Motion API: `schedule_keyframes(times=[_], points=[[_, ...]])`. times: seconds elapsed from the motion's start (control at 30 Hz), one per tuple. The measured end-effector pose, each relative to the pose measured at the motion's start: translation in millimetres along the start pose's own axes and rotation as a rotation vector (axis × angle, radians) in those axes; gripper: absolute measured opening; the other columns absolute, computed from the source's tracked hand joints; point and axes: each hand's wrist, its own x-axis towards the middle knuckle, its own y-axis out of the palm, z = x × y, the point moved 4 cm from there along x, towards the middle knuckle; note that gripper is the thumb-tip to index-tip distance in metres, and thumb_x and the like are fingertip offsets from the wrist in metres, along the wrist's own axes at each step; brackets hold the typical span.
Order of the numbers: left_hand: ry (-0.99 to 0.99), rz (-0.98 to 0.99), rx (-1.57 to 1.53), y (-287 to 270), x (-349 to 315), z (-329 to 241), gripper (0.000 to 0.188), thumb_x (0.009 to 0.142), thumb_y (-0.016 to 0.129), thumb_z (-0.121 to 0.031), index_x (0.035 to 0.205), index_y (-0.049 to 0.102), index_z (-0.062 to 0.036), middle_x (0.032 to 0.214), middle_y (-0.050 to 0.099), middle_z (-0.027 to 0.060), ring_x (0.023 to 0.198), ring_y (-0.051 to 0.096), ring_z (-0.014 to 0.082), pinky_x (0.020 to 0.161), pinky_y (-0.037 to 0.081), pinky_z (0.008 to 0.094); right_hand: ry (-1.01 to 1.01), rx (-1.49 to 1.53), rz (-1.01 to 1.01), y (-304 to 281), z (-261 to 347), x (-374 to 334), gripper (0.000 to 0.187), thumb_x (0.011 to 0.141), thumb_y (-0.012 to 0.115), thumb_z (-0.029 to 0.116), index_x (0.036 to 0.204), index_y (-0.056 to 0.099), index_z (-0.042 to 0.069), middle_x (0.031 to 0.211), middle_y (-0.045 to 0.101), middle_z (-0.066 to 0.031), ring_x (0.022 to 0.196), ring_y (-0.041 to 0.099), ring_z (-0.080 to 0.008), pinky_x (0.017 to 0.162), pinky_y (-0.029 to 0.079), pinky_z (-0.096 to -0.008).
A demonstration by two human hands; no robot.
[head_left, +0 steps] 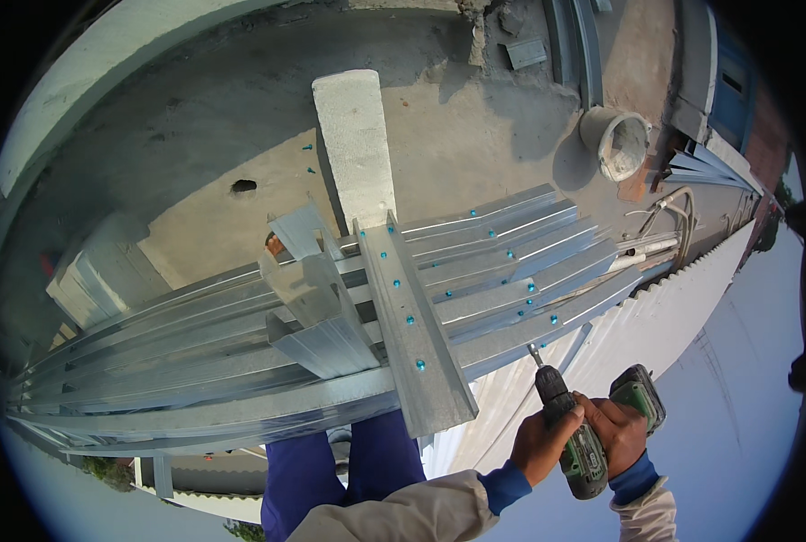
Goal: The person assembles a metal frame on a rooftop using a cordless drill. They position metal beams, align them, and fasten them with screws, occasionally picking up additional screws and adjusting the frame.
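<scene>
Both my hands are on a green and black cordless drill (585, 468) at the lower right. My right hand (613, 435) is wrapped round its grip, beside the battery. My left hand (540, 444) is closed against the side of the drill body. The drill's bit points away from me, its tip close to the near edge of the outermost metal channel (507, 352). A small blue thing, like a screw head, shows by the tip; whether they touch I cannot tell. Across the long channels lies a shorter metal channel (409, 303) with several blue-headed screws on it.
More blue screws (530, 287) lie on the channels. Short channel offcuts (317, 307) stand left of the crosspiece. A white block (353, 144) supports the far side. Beyond are a bucket (615, 143) and a hose (683, 217). My legs (385, 461) are close to the channels.
</scene>
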Motion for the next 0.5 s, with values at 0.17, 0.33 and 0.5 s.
schedule_keyframes(times=[0.17, 0.33, 0.5], points=[[-0.001, 0.000, -0.027, 0.0, -0.5, -3.7, 0.049, 0.098, 0.064, -0.046, 0.101, 0.071, 0.0027, 0.085, 0.071, 0.0101, 0.080, 0.065, 0.0169, 0.074, 0.051, 0.0344, 0.023, 0.019, 0.037, -5.5, 1.7, 7.8, 0.049, 0.076, 0.073, 0.018, 0.123, 0.070, 0.005, 0.103, 0.075, -0.0101, 0.071, 0.069, -0.0256, 0.068, 0.055, -0.0377], [0.017, 0.007, 0.022, -3.3, 0.4, -5.3, 0.051, 0.097, 0.065, -0.047, 0.099, 0.071, 0.0028, 0.082, 0.070, 0.0096, 0.078, 0.064, 0.0163, 0.071, 0.050, 0.0341, 0.020, 0.019, 0.012, -1.1, 1.9, 2.2, 0.054, 0.076, 0.073, 0.019, 0.129, 0.068, 0.008, 0.112, 0.075, -0.0074, 0.070, 0.068, -0.0233, 0.067, 0.055, -0.0362], [0.063, -0.039, 0.017, -3.1, 3.0, -7.9, 0.052, 0.096, 0.066, -0.049, 0.091, 0.069, 0.0033, 0.077, 0.065, 0.0060, 0.073, 0.059, 0.0130, 0.066, 0.046, 0.0319, 0.033, 0.089, -0.046, 2.7, -3.1, -6.3, 0.058, 0.075, 0.074, 0.020, 0.132, 0.067, 0.010, 0.104, 0.074, -0.0072, 0.071, 0.070, -0.0248, 0.066, 0.057, -0.0362]])
